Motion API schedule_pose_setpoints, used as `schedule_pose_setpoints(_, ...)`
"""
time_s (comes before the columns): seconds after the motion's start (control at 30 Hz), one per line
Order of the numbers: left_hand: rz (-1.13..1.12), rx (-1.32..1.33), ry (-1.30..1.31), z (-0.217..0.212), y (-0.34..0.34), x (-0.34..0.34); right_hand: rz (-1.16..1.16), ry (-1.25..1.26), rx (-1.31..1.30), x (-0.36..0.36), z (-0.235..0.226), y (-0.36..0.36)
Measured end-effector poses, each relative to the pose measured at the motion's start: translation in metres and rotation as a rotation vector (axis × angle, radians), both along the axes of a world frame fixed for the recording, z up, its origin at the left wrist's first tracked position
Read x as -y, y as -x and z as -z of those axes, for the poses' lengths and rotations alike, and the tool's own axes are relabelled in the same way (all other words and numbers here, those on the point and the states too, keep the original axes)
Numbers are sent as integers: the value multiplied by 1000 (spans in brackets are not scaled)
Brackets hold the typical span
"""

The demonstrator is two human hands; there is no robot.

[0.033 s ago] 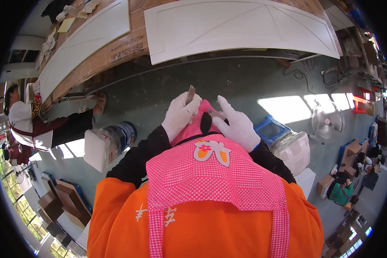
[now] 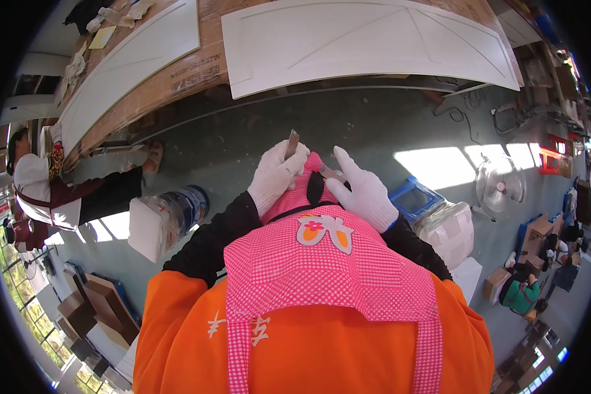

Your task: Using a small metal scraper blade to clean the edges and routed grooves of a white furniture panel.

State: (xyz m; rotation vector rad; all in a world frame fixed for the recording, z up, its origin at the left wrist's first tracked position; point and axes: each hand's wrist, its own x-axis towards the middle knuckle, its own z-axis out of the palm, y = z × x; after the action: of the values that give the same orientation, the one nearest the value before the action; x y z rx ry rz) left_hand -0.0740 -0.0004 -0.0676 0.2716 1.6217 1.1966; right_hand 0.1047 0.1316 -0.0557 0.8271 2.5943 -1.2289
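Gripping flat grey-brown metal blade (image 2: 292, 142) in closed white-gloved left hand (image 2: 277, 173), near centre. Holding white-gloved right hand (image 2: 368, 197) half open, can't tell if gripping anything. Likely mid-job, unfinished; not touching far long white panel (image 2: 368, 51).

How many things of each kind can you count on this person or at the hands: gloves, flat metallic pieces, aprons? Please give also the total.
White gloves: 2
Flat metallic pieces: 2, one in the left hand, one, partly hidden, at the right hand
Pink checked apron: 1
Total: 5
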Motion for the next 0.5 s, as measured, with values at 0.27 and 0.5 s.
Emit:
schedule_pose_setpoints(0.27,13,143,-142,-4,1,-2,177,58,-185,-5,9,-1)
schedule_pose_setpoints(0.5,180,334,-126,-21,4,-2,339,484,-166,-11,-8,9)
